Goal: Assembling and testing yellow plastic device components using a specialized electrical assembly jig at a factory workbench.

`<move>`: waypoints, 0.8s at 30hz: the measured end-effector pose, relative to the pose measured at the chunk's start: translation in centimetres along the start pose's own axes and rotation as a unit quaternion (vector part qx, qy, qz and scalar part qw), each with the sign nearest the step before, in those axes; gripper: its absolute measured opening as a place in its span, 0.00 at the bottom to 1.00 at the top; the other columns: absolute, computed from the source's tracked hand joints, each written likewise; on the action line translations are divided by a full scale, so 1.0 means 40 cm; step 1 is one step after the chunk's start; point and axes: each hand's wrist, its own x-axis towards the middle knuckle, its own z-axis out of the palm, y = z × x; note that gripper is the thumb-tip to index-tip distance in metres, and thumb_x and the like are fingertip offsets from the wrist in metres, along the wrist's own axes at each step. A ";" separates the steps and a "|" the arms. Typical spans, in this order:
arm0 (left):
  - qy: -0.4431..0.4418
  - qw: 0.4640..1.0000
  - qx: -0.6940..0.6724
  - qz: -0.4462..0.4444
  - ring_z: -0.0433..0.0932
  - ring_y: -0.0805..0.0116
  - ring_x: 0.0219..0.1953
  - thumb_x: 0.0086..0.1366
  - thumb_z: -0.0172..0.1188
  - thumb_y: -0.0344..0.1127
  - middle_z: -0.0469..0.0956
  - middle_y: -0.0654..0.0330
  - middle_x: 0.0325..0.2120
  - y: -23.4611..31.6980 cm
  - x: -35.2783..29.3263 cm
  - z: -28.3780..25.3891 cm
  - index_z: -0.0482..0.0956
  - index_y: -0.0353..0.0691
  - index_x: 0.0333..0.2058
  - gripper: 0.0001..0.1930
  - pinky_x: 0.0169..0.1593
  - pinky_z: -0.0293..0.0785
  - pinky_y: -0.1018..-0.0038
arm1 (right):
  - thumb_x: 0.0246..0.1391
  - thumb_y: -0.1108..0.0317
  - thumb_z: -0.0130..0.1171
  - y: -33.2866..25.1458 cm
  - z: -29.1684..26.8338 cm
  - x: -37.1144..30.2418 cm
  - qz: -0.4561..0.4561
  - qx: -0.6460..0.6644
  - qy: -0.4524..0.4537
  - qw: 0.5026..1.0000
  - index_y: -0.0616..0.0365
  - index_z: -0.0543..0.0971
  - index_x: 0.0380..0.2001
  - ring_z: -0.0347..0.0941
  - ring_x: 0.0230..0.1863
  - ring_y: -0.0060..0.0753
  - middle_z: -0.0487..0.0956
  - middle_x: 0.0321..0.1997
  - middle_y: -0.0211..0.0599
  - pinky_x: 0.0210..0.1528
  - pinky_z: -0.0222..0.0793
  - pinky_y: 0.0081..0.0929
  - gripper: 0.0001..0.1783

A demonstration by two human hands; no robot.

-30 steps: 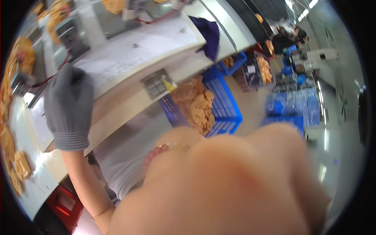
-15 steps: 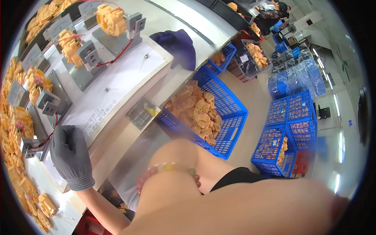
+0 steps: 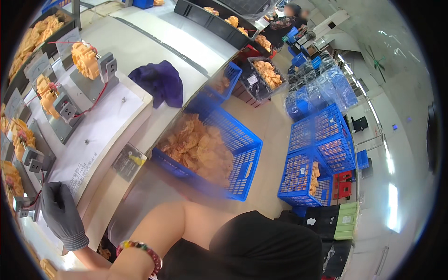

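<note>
My left hand (image 3: 60,212), in a dark grey glove, has its fingers curled at the near corner of a white board (image 3: 105,128). It is beside a grey metal block (image 3: 21,205) with a red wire; whatever lies in the fingers is hidden. The closest yellow plastic gear housing (image 3: 11,177) sits just beyond. Several similar housings stand on grey brackets along the board, with panel meters (image 3: 39,67) behind them. My right hand (image 3: 84,274) is bare and mostly cut off by the lower edge, its fingers unseen. A bead bracelet (image 3: 156,259) circles that wrist.
A purple cloth (image 3: 161,84) lies beyond the board. Right of the bench, a blue crate (image 3: 245,175) holds yellow parts. Stacked blue crates (image 3: 298,179) stand further right. Black trays (image 3: 210,21) of parts lie at the back, where people (image 3: 282,28) are.
My right hand, blurred large across the bottom before, has swung to the lower left. The whole view has shifted, so the bench appears further left. The gloved hand stays at the same corner.
</note>
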 end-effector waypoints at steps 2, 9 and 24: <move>0.009 1.000 0.000 0.007 0.68 0.64 0.26 0.60 0.54 0.26 0.69 0.54 0.23 0.029 0.008 0.005 0.70 0.33 0.29 0.03 0.33 0.66 0.70 | 0.61 0.59 0.44 -0.034 0.001 -0.025 -0.033 -0.137 0.092 0.986 0.52 0.63 0.01 0.53 0.05 0.23 0.58 0.04 0.26 0.28 0.74 0.34 0.31; 0.025 0.999 0.027 0.023 0.68 0.63 0.26 0.61 0.54 0.27 0.70 0.54 0.23 0.032 0.000 0.031 0.71 0.33 0.30 0.03 0.34 0.67 0.71 | 0.62 0.57 0.40 -0.173 0.050 0.043 -0.140 -0.187 -0.033 0.972 0.53 0.62 0.02 0.54 0.06 0.23 0.61 0.04 0.28 0.30 0.66 0.23 0.33; 0.031 0.999 0.008 0.013 0.69 0.63 0.25 0.59 0.55 0.26 0.71 0.54 0.23 0.027 -0.001 0.009 0.71 0.33 0.29 0.03 0.33 0.66 0.70 | 0.65 0.46 0.36 -0.052 0.067 0.074 -0.007 0.110 -0.096 0.989 0.58 0.71 0.10 0.59 0.12 0.25 0.64 0.09 0.31 0.18 0.54 0.25 0.36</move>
